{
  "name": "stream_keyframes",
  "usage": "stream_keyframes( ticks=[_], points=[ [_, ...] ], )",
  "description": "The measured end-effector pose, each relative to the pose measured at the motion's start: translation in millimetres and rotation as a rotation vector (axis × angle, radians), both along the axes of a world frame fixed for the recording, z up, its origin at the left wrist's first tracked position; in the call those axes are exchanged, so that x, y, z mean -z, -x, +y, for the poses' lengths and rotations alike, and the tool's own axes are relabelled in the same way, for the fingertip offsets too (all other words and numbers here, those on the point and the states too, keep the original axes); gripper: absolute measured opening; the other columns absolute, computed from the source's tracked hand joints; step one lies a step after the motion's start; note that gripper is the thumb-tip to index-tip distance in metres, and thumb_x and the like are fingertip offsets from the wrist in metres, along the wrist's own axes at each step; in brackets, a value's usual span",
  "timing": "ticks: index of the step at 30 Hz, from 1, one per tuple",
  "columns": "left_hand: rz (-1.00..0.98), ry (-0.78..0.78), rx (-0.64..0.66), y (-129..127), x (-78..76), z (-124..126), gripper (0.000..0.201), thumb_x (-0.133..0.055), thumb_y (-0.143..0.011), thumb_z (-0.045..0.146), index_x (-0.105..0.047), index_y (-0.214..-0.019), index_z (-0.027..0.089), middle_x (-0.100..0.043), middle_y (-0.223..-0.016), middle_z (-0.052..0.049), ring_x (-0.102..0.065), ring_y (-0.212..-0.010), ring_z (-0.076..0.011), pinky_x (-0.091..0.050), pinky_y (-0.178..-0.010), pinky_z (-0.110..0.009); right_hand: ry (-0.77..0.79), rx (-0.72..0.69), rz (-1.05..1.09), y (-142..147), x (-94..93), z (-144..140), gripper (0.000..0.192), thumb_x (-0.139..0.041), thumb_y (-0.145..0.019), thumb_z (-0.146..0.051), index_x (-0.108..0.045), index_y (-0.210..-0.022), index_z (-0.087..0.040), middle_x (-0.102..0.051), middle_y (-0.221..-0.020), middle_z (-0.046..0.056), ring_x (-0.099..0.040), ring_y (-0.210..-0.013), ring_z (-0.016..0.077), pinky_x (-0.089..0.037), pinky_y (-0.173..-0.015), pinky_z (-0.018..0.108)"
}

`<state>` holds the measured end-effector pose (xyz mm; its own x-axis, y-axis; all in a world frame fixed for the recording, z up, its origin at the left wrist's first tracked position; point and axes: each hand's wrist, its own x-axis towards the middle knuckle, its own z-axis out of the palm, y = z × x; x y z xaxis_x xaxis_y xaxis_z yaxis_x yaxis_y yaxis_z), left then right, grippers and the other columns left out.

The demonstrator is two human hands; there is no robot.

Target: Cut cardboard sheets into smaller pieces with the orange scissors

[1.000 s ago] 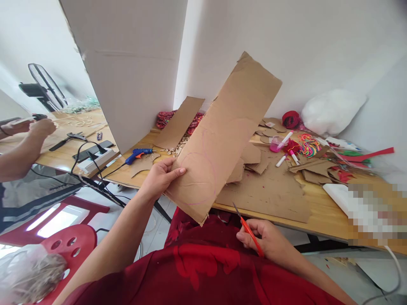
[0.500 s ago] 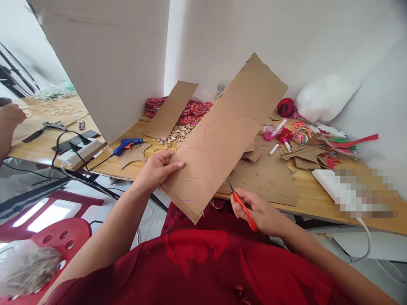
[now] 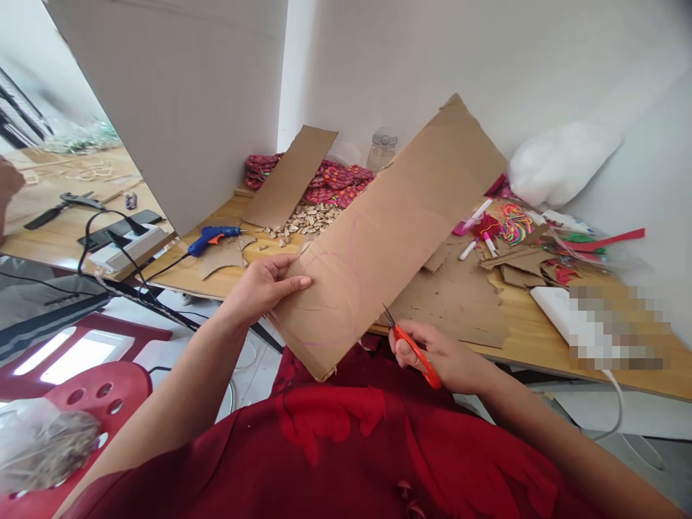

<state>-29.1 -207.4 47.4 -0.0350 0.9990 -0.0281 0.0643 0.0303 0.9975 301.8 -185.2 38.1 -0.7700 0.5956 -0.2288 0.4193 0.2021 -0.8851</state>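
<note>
A long piece of cardboard (image 3: 400, 216) is held up at a slant in front of me, with a faint purple rounded outline drawn on its lower part. My left hand (image 3: 278, 288) grips its lower left edge, thumb on top and fingers behind. In my right hand (image 3: 432, 353) is a pair of orange-handled scissors (image 3: 411, 347), with fingers wrapped about the handles. The dark blade tips point up toward the cardboard's lower right edge, close beside it; the blades look closed. Below them a flat cardboard sheet (image 3: 465, 303) lies on the table.
A blue glue gun (image 3: 213, 239) and wood chips (image 3: 308, 218) lie left, near another cardboard strip (image 3: 292, 176). Markers (image 3: 476, 216), cardboard scraps (image 3: 519, 267) and coloured cords (image 3: 516, 223) are right. A power strip (image 3: 130, 245) sits by the divider; a person's hand (image 3: 8, 187) shows far left.
The cardboard has shifted a little, its top end moving right. The scissors' tips now stand clear of its edge, where before they met it. Both hands keep their holds.
</note>
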Motion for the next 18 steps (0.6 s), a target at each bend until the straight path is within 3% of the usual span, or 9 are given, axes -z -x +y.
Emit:
stream_keyframes(
  ticks=[18],
  points=[
    [0.036,0.003,-0.009,-2,4.1,-7,0.051,-0.085,-0.070,0.045,-0.075,-0.114,0.022,-0.078,-0.108,-0.006,-0.073,-0.101,-0.0299,-0.062,-0.081,-0.036,0.013,-0.011,-0.008,10,-1.0,-8,0.057,-0.042,-0.095,-0.073,-0.050,-0.078,-0.019,-0.046,-0.072,-0.002,-0.036,-0.065,0.0130,-0.031,-0.057,0.026]
  ],
)
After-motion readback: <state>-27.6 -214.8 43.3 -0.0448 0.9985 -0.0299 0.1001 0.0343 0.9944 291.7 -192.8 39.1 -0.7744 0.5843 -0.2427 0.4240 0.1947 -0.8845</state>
